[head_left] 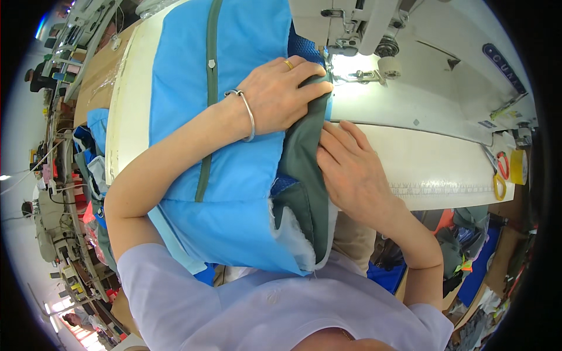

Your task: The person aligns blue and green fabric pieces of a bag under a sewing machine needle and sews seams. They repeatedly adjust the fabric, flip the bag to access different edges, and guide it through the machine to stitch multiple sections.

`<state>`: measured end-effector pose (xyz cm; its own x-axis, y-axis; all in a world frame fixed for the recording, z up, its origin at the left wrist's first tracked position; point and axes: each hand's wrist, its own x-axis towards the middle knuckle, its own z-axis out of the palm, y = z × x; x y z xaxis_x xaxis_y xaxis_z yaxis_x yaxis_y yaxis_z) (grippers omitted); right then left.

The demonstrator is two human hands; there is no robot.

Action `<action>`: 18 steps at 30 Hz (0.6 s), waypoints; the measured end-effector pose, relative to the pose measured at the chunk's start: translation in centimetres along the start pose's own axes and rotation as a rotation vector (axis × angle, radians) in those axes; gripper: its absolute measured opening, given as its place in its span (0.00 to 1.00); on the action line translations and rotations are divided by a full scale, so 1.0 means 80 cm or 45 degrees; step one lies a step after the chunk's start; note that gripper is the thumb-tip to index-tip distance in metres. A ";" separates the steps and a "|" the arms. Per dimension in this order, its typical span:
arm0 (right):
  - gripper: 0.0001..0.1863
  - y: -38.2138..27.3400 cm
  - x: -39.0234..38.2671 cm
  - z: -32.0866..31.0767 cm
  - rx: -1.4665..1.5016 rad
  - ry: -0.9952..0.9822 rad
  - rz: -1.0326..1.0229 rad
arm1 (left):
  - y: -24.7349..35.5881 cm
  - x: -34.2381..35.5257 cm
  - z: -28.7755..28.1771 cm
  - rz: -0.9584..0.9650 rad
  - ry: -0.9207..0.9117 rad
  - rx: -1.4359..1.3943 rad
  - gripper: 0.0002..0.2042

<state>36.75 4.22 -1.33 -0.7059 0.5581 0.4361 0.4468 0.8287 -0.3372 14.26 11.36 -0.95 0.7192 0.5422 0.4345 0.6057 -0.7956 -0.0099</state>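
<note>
A light-blue fabric piece [222, 234] with a green zipper strip [205, 158] and dark-green panel [307, 146] lies at a sewing machine [374, 23], bunched below with pale lining showing. My left hand [278, 96], with ring and bangle, rests open on the fabric, two fingertips beside the lit presser foot [357, 76]. My right hand [351, 169] curls at the dark-green panel's right edge, lower down; its thumb is hidden.
The white machine bed [439, 158] has a ruler strip, with scissors [500, 181] and a yellow tape roll [517, 167] at right. Fabric heaps [462, 234] lie below right and at left. Sewing stations line the left; a person [76, 322] is at lower left.
</note>
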 end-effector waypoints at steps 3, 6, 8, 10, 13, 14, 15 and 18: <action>0.15 0.000 0.000 0.002 -0.004 0.016 0.012 | -0.003 0.001 0.001 0.004 0.011 -0.006 0.21; 0.15 0.001 0.000 0.004 -0.004 0.033 0.010 | -0.005 0.002 0.001 0.015 0.026 0.009 0.21; 0.15 0.001 -0.001 0.004 0.004 0.037 0.011 | -0.005 0.000 0.004 0.015 0.042 0.005 0.20; 0.15 0.002 0.000 0.005 0.019 0.040 0.011 | -0.006 0.000 0.004 0.022 0.054 -0.005 0.20; 0.14 0.002 0.000 0.004 0.024 0.021 0.008 | -0.006 0.000 0.005 -0.023 0.063 -0.049 0.20; 0.13 0.002 -0.001 0.004 0.023 0.020 0.007 | -0.005 0.000 0.006 -0.047 0.065 -0.069 0.20; 0.13 0.003 -0.001 0.005 0.022 0.019 0.005 | -0.004 0.001 0.006 -0.055 0.053 -0.072 0.21; 0.13 0.003 0.000 0.006 0.020 0.020 -0.007 | -0.004 0.003 0.002 -0.064 0.018 -0.055 0.21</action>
<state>36.64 4.40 -1.81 -0.6995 0.5542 0.4511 0.4341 0.8310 -0.3477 14.31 11.77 -0.99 0.6831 0.5780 0.4464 0.6255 -0.7786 0.0508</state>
